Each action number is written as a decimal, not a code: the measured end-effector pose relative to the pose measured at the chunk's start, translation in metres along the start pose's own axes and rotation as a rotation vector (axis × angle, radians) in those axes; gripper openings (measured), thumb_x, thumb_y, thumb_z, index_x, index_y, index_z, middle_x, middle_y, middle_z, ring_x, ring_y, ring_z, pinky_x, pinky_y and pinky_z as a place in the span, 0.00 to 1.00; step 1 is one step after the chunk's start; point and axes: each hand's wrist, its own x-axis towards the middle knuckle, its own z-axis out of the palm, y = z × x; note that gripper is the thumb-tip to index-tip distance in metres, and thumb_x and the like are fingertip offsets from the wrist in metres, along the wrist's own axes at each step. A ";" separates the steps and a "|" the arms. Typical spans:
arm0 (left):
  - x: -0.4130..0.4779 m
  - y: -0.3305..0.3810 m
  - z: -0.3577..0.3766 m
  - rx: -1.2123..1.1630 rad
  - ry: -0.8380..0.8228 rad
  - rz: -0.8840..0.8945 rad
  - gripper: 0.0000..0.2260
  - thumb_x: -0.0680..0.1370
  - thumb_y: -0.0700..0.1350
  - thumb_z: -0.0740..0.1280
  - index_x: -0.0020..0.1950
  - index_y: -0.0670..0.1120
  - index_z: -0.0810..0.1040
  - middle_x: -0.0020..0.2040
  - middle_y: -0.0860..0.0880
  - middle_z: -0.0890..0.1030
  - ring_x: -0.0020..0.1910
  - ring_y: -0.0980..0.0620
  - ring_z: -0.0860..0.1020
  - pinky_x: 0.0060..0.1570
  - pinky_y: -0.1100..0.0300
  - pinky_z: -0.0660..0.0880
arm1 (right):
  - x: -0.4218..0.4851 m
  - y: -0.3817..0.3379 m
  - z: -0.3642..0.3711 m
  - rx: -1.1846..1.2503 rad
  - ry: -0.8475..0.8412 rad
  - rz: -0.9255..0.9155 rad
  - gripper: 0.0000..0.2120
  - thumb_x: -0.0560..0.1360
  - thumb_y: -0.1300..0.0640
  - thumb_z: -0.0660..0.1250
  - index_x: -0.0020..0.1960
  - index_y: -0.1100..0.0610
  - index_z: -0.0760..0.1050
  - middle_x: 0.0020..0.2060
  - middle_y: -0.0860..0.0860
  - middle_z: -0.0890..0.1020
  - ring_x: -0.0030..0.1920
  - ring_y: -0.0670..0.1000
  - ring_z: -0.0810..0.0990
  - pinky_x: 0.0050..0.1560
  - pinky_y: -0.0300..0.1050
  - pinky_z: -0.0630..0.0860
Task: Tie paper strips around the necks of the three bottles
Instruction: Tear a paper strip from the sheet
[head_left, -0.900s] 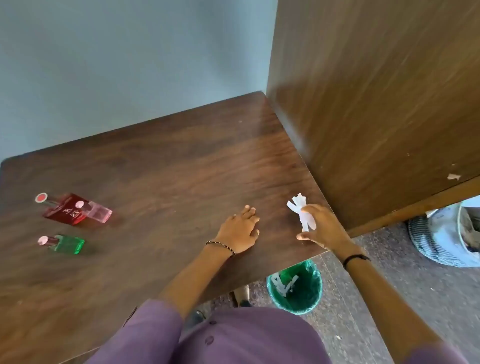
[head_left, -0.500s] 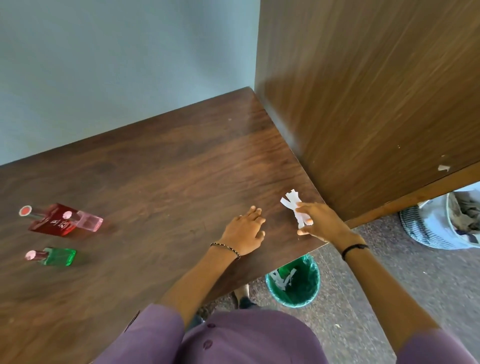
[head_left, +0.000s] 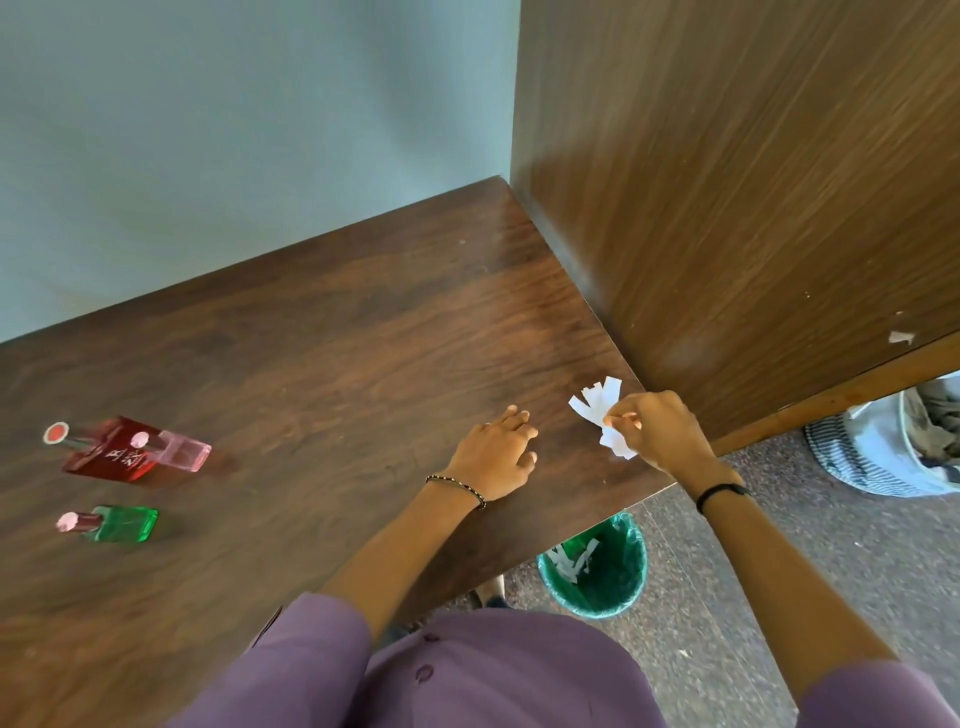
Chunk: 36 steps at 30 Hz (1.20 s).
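Three small glass bottles stand at the far left of the wooden table: a red bottle, a pale pink bottle just in front of it, and a green bottle nearer to me. No paper shows on their necks. My right hand pinches a bunch of white paper strips above the table's right front corner. Beside it, my left hand rests palm down on the table with fingers loosely curled, holding nothing.
A wooden cabinet side rises along the table's right edge. Below the front corner, a green waste bin on the floor holds paper scraps. A striped cloth bag sits on the floor at the right. A pale blue wall is behind.
My right hand with the strips has shifted slightly up and toward the cabinet. The left hand has stayed put on the table. The view has swung a little to the right.
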 end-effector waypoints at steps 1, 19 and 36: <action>0.001 0.001 -0.001 -0.005 0.005 0.003 0.20 0.84 0.48 0.58 0.75 0.45 0.68 0.80 0.48 0.61 0.81 0.50 0.54 0.75 0.51 0.59 | 0.000 -0.001 0.000 0.020 0.027 0.010 0.10 0.80 0.53 0.69 0.53 0.57 0.86 0.50 0.56 0.87 0.45 0.55 0.84 0.46 0.47 0.81; 0.019 0.030 0.010 -0.644 0.125 -0.236 0.15 0.81 0.45 0.65 0.66 0.41 0.74 0.60 0.42 0.82 0.56 0.43 0.82 0.55 0.51 0.78 | -0.030 -0.026 0.011 0.710 0.190 0.138 0.09 0.73 0.55 0.78 0.50 0.56 0.85 0.42 0.46 0.88 0.43 0.41 0.87 0.47 0.37 0.82; 0.018 0.033 0.015 -1.486 0.100 -0.552 0.11 0.80 0.31 0.65 0.39 0.38 0.80 0.34 0.44 0.82 0.27 0.55 0.83 0.37 0.59 0.84 | -0.035 -0.038 0.018 0.924 -0.126 0.082 0.20 0.64 0.64 0.83 0.53 0.56 0.82 0.47 0.48 0.89 0.51 0.46 0.87 0.58 0.44 0.82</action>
